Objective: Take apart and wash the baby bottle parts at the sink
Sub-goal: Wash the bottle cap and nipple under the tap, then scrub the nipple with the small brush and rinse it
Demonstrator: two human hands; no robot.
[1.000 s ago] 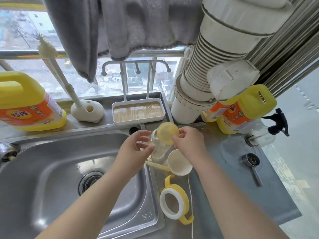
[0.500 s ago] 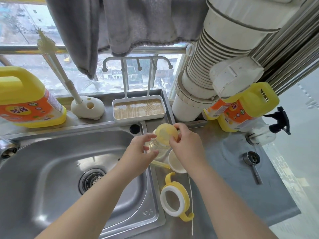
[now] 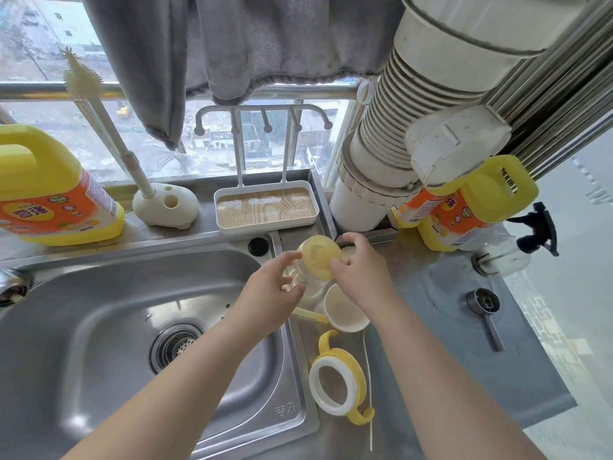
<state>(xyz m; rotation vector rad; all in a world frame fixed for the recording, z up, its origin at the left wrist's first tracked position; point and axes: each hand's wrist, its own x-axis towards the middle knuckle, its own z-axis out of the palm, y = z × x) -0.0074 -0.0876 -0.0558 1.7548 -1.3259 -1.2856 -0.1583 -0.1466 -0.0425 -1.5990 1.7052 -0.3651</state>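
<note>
- Sink (image 3: 99, 327) of stainless steel filled the lower left; its left side ran out of frame, and a forearm hid part of the right wall.
- Detergent jug (image 3: 49, 194) stood on the ledge at far left, cut off by the frame edge; label text too small to read.
- Left hand (image 3: 265, 293) gripped the clear bottle (image 3: 306, 283) from the left, fingers curled round its side; bottle was over the sink's right rim, largely hidden behind both hands.
- Right hand (image 3: 361, 273) pinched the yellow cap (image 3: 320, 257) at the bottle's top between thumb and fingers; whether the cap was seated or already loose could not be told.
- Handle ring (image 3: 336, 381), yellow and white, lay on the counter just right of the sink.
- White cup (image 3: 345, 310) lay between handle ring and bottle, partly covered by the right wrist.
- Yellow straw piece (image 3: 308, 315) touched the sink rim, its left end hidden under the left hand.
- Thin white straw (image 3: 367, 393) lay beside the handle ring.
</note>
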